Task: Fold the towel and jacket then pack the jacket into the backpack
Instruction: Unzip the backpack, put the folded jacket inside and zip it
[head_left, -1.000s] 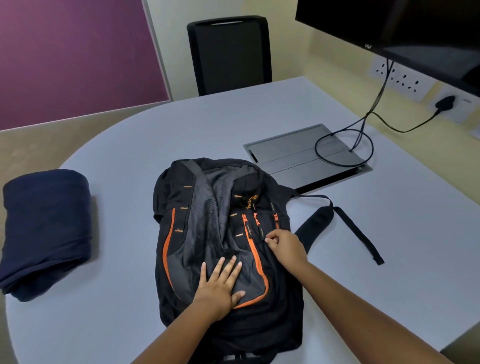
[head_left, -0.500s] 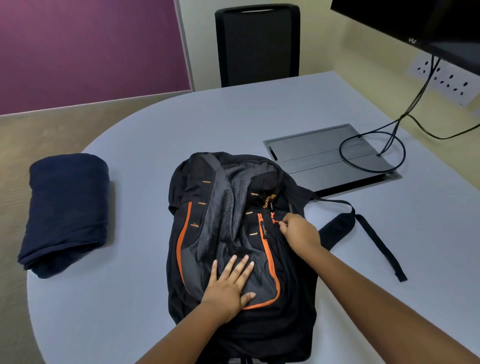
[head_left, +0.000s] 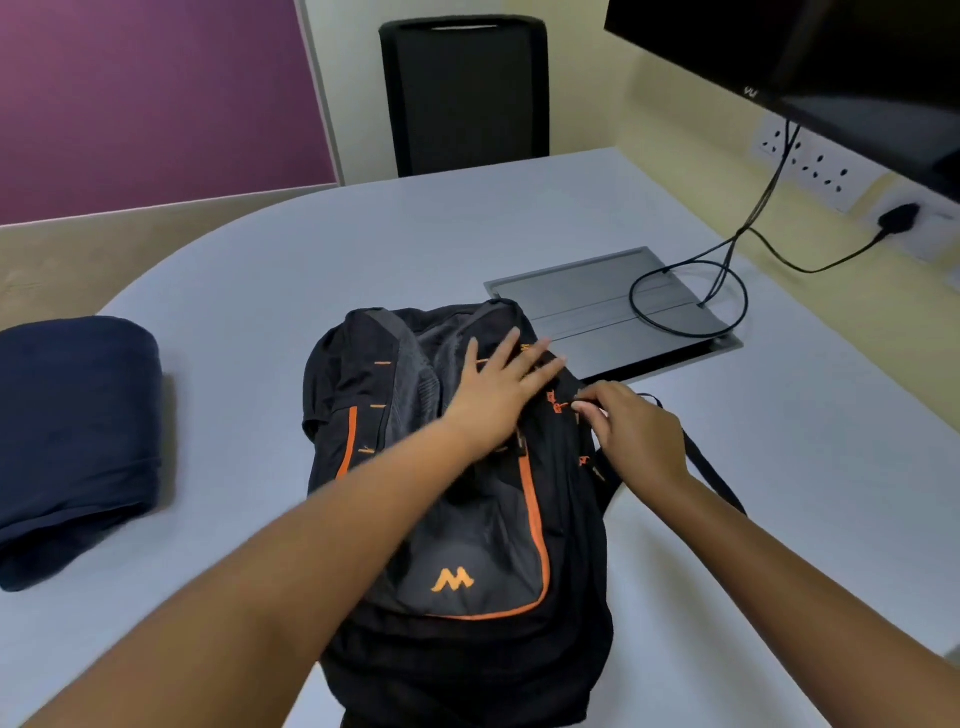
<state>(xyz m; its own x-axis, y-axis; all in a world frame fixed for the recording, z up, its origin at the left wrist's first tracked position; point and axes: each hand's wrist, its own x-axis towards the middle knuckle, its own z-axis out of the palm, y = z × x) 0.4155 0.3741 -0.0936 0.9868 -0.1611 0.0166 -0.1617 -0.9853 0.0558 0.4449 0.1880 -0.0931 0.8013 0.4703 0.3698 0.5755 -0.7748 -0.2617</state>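
Note:
A black and grey backpack (head_left: 467, 525) with orange trim lies flat in the middle of the table, its top pointing away from me. My left hand (head_left: 498, 389) rests open, fingers spread, on the upper part of the backpack. My right hand (head_left: 631, 431) pinches a zipper pull on the backpack's upper right side. A folded navy blue cloth bundle (head_left: 72, 441) sits at the left of the table, apart from the backpack. Whether it is the towel or the jacket, I cannot tell.
A grey flap panel (head_left: 587, 306) is set into the white table (head_left: 779, 441) behind the backpack, with a looped black cable (head_left: 691, 296) on it. A black chair (head_left: 467, 93) stands at the far side. A dark monitor (head_left: 831, 57) and wall sockets are at the right.
My left hand has moved from the backpack's lower front pocket up to its top part. My right hand has moved the zipper pull further up the right side.

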